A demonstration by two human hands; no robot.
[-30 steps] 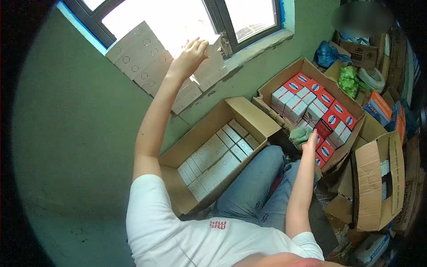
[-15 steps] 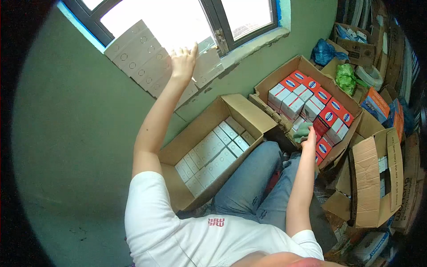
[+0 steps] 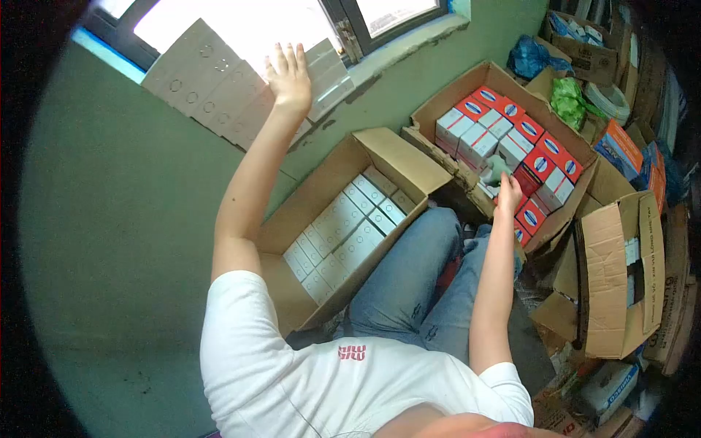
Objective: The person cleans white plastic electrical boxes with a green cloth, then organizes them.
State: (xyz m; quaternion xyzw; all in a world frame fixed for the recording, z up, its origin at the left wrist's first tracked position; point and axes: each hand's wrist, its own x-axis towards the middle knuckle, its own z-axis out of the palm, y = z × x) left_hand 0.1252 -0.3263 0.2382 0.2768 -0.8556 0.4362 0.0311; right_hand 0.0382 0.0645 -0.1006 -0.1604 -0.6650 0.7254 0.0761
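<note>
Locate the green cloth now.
Head view, right of centre: the green cloth is in the right hand, over the open carton of red-and-white boxes.

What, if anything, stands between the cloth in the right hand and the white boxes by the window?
Between the cloth and the stacked white boxes lie the red-box carton's wall and the next carton's open flap; the right hand would probably lift over both.

The open carton (image 3: pixel 292 312) looks like matt brown cardboard, and the green bag (image 3: pixel 569 101) like thin, glossy plastic. Blue denim jeans (image 3: pixel 405 274) look faded and soft, while the windowsill (image 3: pixel 412 47) is rough and chipped.
</note>
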